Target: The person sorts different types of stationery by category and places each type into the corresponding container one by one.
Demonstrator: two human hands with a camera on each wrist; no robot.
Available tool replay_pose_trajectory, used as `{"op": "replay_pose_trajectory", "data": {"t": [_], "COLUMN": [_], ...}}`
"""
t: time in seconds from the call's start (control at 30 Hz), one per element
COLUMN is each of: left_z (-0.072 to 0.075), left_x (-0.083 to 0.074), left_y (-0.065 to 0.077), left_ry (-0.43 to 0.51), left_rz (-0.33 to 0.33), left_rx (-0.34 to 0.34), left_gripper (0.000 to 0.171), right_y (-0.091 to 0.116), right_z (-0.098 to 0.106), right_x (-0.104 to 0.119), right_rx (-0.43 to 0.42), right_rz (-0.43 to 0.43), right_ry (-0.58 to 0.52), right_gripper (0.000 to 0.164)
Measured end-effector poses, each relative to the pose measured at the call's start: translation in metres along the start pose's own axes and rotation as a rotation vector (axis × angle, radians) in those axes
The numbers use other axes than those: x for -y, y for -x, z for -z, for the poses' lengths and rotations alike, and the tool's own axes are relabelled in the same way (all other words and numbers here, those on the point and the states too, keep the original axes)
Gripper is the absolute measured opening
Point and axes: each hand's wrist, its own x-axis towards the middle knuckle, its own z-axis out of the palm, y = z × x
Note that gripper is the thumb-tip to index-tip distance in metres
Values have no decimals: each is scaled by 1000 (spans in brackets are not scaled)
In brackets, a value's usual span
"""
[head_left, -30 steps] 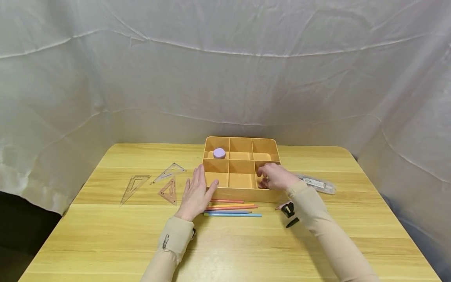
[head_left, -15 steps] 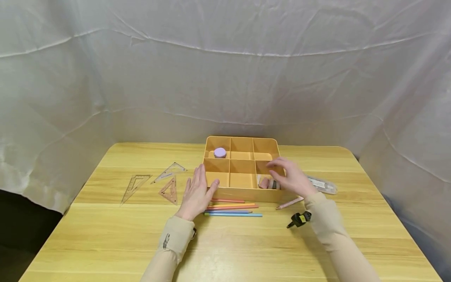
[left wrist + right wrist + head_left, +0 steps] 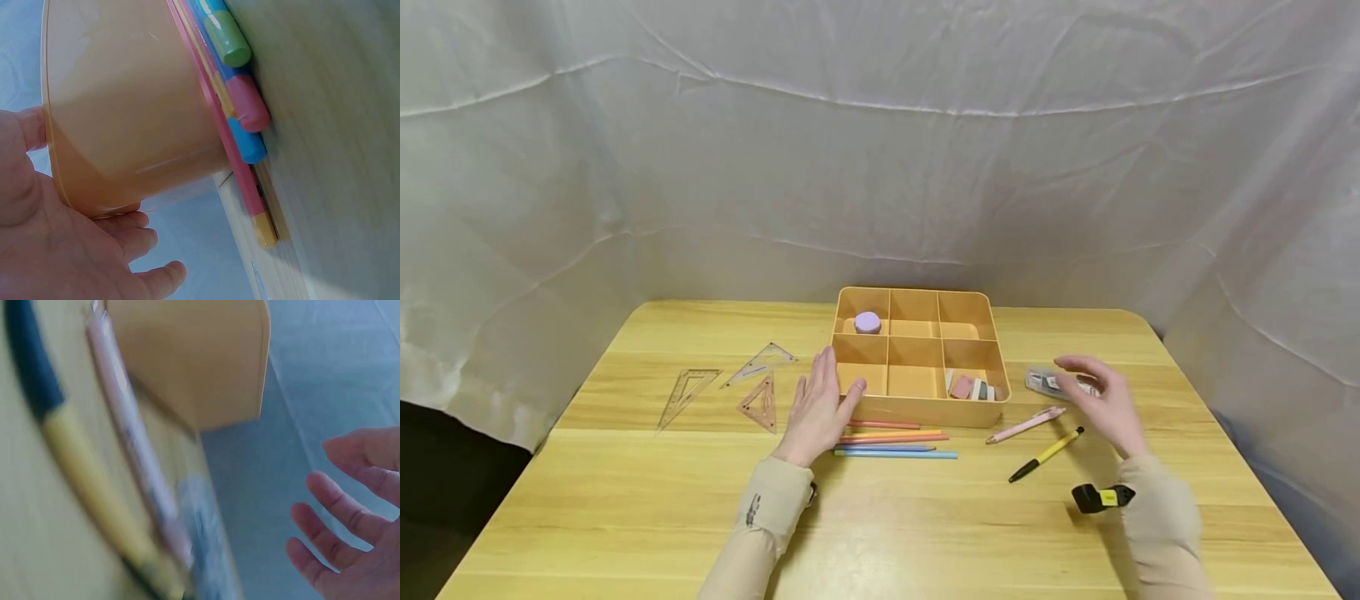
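My left hand (image 3: 814, 410) rests against the left front corner of an orange box (image 3: 925, 412) with several compartments. Its fingers lie straight along the side and the thumb touches the front rim, as the left wrist view also shows. My right hand (image 3: 1103, 402) is raised right of the box, holding nothing, fingers spread and loosely bent. It overlaps a clear plastic case (image 3: 1041, 383) in the head view. Below the hand lie a pink pen (image 3: 1026, 425) and a yellow and black pen (image 3: 1047, 455). Small erasers (image 3: 962, 387), pink and white-grey, sit in the front right compartment.
A round lilac object (image 3: 867, 322) sits in the back left compartment. Several coloured pencils (image 3: 895, 446) lie along the box's front. Left of it are clear set squares (image 3: 688, 392) and a pinkish triangle (image 3: 760, 403). A pale curtain (image 3: 880, 167) hangs behind the table.
My right hand has come out of the front right compartment and moved right over the clear case, leaving the erasers in the box. The left hand stays at the corner.
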Motion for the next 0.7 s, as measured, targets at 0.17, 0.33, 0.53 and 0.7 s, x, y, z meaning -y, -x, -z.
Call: {"op": "replay_pose_trajectory", "data": {"t": [0.17, 0.33, 0.53, 0.7], "left_z": [0, 0, 0, 0], "left_x": [0, 0, -1, 0], "left_y": [0, 0, 0, 0], "left_ry": [3, 8, 8, 7], "left_rz": [-1, 2, 1, 0], "left_rx": [1, 6, 4, 3], "left_gripper": [83, 83, 83, 83], "right_y": [9, 14, 12, 8], "right_z": [16, 31, 44, 50], "right_x": [-21, -36, -50, -61], "right_rx": [-41, -59, 39, 158], "right_rz": [-92, -195, -318, -406], "right_ry": [77, 160, 185, 156], "right_gripper": [29, 38, 56, 65]}}
